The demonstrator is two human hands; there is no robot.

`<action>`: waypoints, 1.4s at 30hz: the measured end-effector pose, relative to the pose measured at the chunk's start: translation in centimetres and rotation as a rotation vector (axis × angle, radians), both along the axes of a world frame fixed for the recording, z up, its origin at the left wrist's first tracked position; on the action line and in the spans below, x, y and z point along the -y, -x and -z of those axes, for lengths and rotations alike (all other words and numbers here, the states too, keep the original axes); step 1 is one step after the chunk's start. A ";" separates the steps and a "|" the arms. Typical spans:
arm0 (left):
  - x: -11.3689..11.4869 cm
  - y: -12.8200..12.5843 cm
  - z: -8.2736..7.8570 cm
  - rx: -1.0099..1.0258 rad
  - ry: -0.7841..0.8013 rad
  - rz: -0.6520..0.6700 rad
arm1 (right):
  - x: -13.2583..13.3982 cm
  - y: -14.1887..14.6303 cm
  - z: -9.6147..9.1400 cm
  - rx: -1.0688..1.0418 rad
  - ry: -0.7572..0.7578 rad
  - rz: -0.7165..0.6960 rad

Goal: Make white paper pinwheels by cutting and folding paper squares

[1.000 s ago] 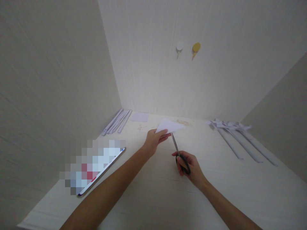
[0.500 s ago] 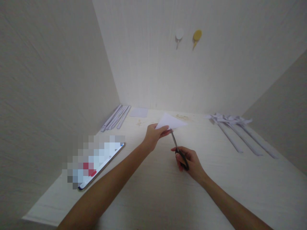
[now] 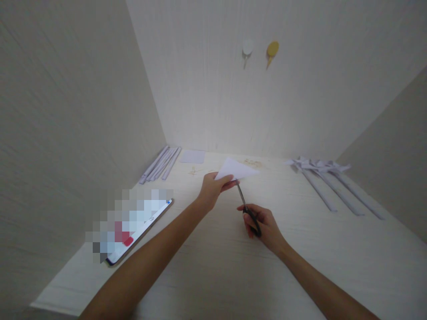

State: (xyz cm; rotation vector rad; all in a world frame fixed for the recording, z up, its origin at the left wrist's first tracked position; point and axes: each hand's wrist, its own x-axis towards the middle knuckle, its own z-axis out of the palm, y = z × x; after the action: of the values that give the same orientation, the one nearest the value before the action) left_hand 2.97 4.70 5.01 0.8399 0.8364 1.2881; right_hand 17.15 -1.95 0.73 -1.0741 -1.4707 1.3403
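A white paper triangle (image 3: 236, 169) is pinched in my left hand (image 3: 213, 189), thumb on top and fingers beneath, its long edge towards me. My right hand (image 3: 263, 224) grips black-handled scissors (image 3: 252, 221) by the loops. Their metal blades point away from me, and the tips meet the near edge of the paper close to my left fingertips. Whether the blades have cut into the paper is too small to tell.
Rolled paper sticks (image 3: 160, 163) and a square paper sheet (image 3: 192, 156) lie at the back left. Several paper pinwheels on sticks (image 3: 316, 167) rest at the right. A lit phone (image 3: 142, 233), partly blurred, lies beside my left forearm. Two hooks, one yellow (image 3: 272, 49), hang on the back wall.
Both hands keep their hold, with the scissor tips still at the paper's near edge. The whole view has shifted very slightly; nothing else has visibly moved.
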 end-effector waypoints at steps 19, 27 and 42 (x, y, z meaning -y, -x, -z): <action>-0.1 0.0 0.3 0.012 0.001 0.000 | 0.1 0.1 -0.1 -0.020 0.042 0.007; -0.1 0.2 0.1 0.001 -0.012 0.021 | -0.1 -0.2 0.4 -0.032 0.050 -0.040; -0.4 0.4 0.1 -0.032 -0.015 0.023 | 0.0 0.0 0.2 -0.029 0.041 -0.018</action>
State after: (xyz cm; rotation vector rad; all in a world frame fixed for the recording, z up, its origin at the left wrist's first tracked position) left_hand 2.52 5.07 4.88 0.8816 0.8415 1.2647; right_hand 17.19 -1.96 0.51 -1.0656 -1.4408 1.3987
